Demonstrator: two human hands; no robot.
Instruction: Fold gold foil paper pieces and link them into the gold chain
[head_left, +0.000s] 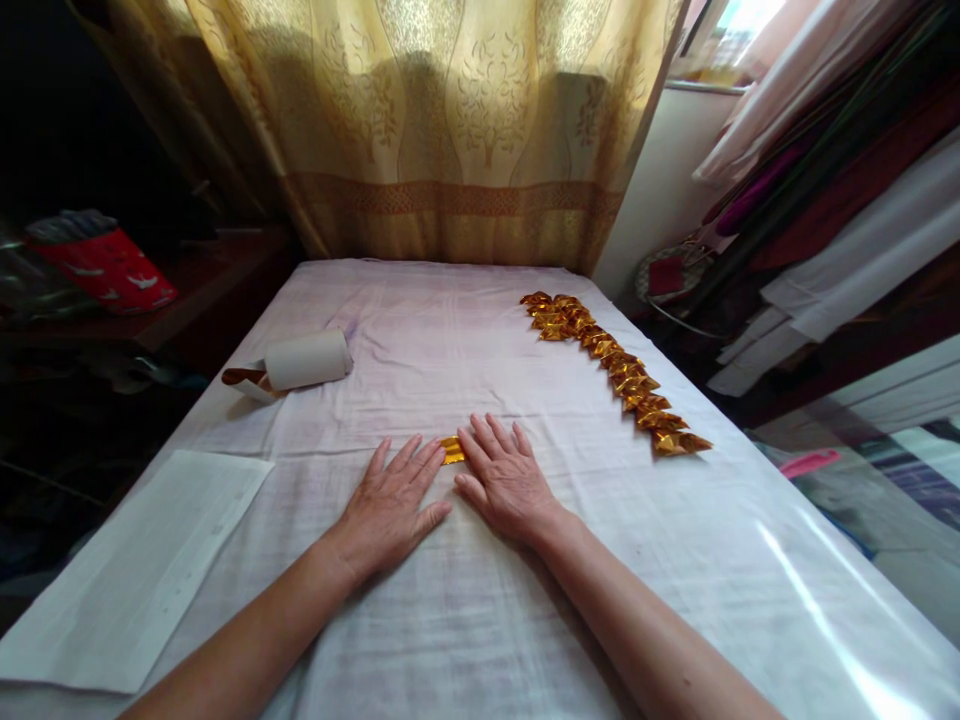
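Flat on the cloth-covered table (pixel 450 340), a strip of gold foil paper (pixel 452 450) shows between my two hands. My left hand (pixel 397 500) lies palm down with fingers spread, its fingertips at the strip's left end. Over the right end rests my right hand (pixel 506 475), also flat with fingers apart. How far the strip runs beneath the hands is hidden. Folded gold foil pieces (pixel 622 375) sit in a curved, overlapping row on the right side of the table.
A white roll (pixel 307 360) with a loose brown-gold end lies at the left. Nearer me is a flat white sheet (pixel 142 560). A red patterned container (pixel 112 270) stands on a dark side surface. A gold curtain (pixel 450 130) hangs behind; clothes (pixel 847 220) hang at the right.
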